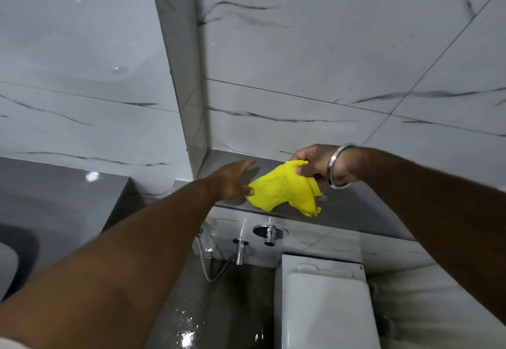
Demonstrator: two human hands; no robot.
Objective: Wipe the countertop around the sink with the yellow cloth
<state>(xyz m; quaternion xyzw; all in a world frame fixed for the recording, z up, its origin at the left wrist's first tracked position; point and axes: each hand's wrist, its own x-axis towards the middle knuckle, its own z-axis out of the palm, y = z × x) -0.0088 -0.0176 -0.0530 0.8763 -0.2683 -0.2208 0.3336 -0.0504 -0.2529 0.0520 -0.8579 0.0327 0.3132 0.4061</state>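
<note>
While the right hand point(315, 163) pinches the crumpled yellow cloth point(284, 189) at its upper edge, cloth hanging below that grip over the grey ledge bench point(364, 206), left hand point(235, 180) fingers spread, thumb touching the cloth's left edge, silver bangle point(335, 166) just behind the grip, chrome tap fittings point(269, 233) lower down.

No readable text anywhere here, no words, no numbers, no labels. The one candidate is a tiny dark mark point(359, 267) at the back right corner of the white toilet tank lid point(323, 269), and it's far too small to tell whether it's a logo or lettering. The marbled wall tiles point(328, 47) carry only grey veining, and the chrome fittings show no markings.
</note>
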